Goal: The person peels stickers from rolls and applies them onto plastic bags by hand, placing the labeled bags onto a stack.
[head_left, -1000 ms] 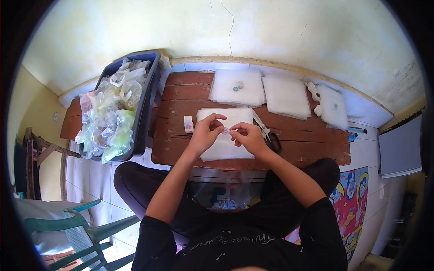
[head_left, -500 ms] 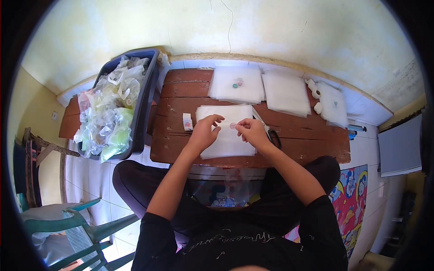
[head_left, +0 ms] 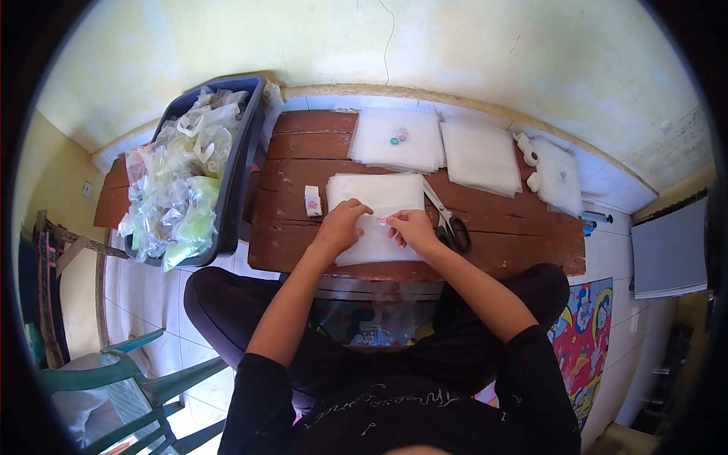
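Observation:
A stack of translucent plastic bags (head_left: 377, 193) lies in front of me on the brown wooden table. My right hand (head_left: 412, 230) pinches a small round pink-and-white sticker (head_left: 381, 221) by its edge, low over the stack's middle. On the stack's left side rests my left hand (head_left: 341, 228), empty, its thumb apart from the curved fingers. Black-handled scissors (head_left: 453, 230) lie just right of the stack, partly hidden by my right hand. To the left sits a small strip of printed stickers (head_left: 312, 202).
More bag stacks lie along the back: one with round stickers on top (head_left: 371, 144), a plain one (head_left: 482, 155), and one at the right (head_left: 557, 186). White rolls (head_left: 525, 149) sit between. A dark tub (head_left: 233, 182) of filled plastic bags stands left, a green chair (head_left: 155, 390) below.
My right hand has moved slightly left and down with the sticker, toward my left hand. More of the scissors shows now. The left hand has lowered a little onto the stack.

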`<state>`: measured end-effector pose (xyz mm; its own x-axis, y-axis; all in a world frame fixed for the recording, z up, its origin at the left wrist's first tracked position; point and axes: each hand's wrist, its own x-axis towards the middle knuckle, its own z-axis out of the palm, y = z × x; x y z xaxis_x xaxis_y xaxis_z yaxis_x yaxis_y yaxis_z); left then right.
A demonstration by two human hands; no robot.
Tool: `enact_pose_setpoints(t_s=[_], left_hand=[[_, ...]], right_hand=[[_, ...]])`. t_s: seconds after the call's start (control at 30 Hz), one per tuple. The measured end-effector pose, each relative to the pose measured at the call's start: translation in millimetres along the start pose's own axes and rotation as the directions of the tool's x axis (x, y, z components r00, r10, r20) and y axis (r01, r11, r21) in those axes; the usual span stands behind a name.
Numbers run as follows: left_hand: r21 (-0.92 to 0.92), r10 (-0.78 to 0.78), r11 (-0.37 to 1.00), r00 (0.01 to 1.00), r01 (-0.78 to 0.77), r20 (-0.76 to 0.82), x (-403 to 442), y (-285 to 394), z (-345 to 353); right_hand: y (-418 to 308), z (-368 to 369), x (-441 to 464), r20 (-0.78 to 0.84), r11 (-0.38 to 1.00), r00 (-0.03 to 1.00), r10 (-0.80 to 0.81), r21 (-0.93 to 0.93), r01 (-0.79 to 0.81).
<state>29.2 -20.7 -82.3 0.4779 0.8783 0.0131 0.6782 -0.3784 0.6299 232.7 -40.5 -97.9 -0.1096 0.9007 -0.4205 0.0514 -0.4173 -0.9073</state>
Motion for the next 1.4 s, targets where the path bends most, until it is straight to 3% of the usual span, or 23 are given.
enact_pose_setpoints(t_s=[0.53,1.07,1.4], left_hand=[[0.027,-0.012,1.0,1.0,0.012,0.016,0.4,3.4,-1.1],[0.078,-0.015,0.997,0.999,0.012,0.043,1.2,1.6,2.3],[0.246,0.02,0.968,0.997,-0.038,0.076,0.5,10.0,3.1]], right_hand=[[2.8,4.7,7.8,0.1,0.998,0.993,0.06,-0.018,-0.058],[-4.1,5.4,15.7,0.091,0.993,0.993,0.07,-0.098,-0.061],[-7.8,6.2,12.7,0.092,0.989,0.993,0.076,-0.13,-0.063]])
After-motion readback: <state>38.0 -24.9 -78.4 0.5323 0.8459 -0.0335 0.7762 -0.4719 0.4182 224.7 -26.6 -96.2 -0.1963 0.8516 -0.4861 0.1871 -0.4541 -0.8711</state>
